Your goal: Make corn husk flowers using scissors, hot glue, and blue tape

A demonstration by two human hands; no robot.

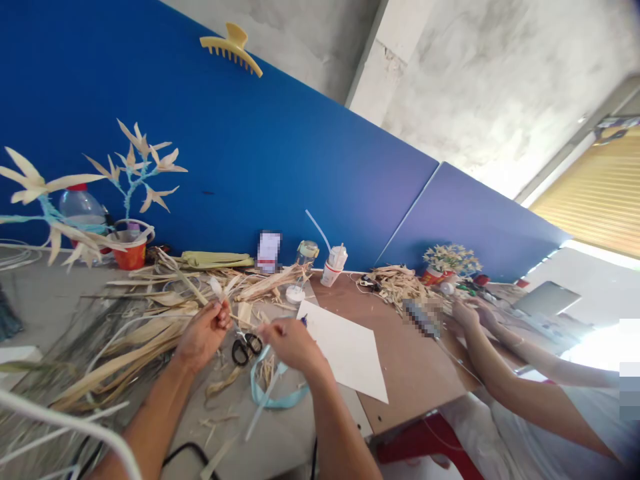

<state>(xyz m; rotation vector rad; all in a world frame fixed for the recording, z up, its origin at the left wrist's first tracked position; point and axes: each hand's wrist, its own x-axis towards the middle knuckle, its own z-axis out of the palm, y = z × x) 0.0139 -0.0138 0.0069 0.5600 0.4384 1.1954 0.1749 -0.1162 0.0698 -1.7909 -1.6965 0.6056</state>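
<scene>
On the desk [320, 440], just ahead of the person, both hands are working close together over a litter of dried straw.

Left hand [205, 333]: closed narrow, pinching a pale leaf-shaped straw piece [216, 288] at its base, tip pointing up and away. Held high off the desk, likely so the base is staying free for wrapping.

Right hand [293, 343]: also closed, fingers curled around light blue ribbon [273, 393], which is trailing down in a loop toward the near edge. The slack is hanging loose, probably to let it feed without snagging. Whether the ribbon is reaching the straw piece I cannot tell; the gap between the hands is too small to read.

Black-handled scissors [246, 348] are lying flat between the two hands, near enough to grab. A white paper sheet [350, 350] is sitting just right of the right hand, partly on the brown board [410, 373].

Long dried straw leaves [125, 347] are heaping to the left, in reach of the left hand. Farther back against the blue partition [280, 153]: a red cup [131, 253] carrying a finished straw flower stem [143, 160] wrapped in blue, a plastic bottle [81, 208], a glass jar [305, 257].

To the right, a co-worker's arms [505, 360] are reaching over their own straw pile [400, 280], well apart from the person's hands.
</scene>
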